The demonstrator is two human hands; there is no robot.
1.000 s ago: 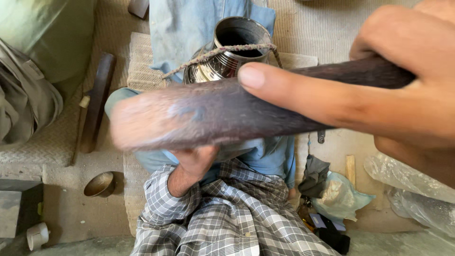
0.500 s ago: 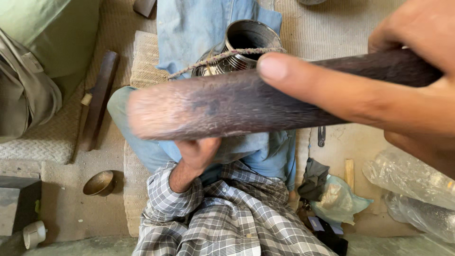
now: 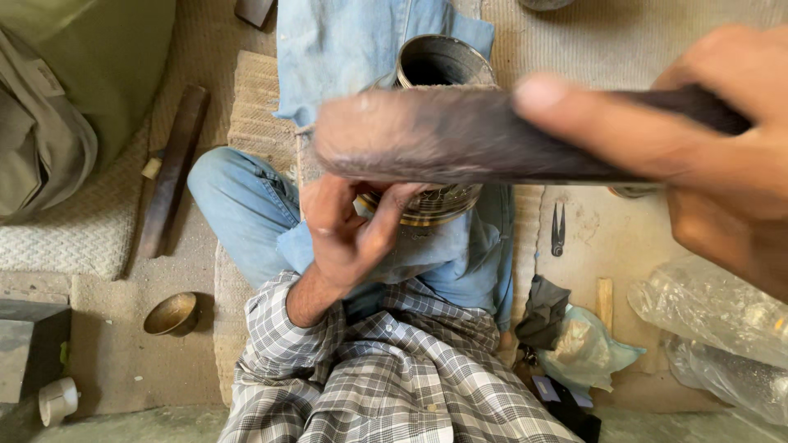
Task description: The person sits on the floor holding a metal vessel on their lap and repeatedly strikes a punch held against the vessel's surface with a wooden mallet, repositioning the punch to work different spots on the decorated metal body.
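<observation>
Gripping a dark wooden mallet [image 3: 460, 135], right hand [image 3: 722, 156].

Right hand [image 3: 722, 156] raised close to camera, fingers [image 3: 599, 123] curled in a grip, left hand [image 3: 349, 230] low, fingers bent.

Soft, even daylight fills the scene, neither harsh nor dim, and shadows are faint and short. The wooden mallet [image 3: 460, 135] across the upper middle of the frame is heavily blurred, its pale end smeared. The right hand [image 3: 698, 156] gripping it at the upper right sits very close to the lens, soft and out of focus. The left hand [image 3: 349, 226] at centre is sharper, as are the checked shirt [image 3: 386, 377] below and the small brass bowl [image 3: 171, 313] at lower left. Plastic bags [image 3: 722, 328] at lower right catch mild glare.
</observation>
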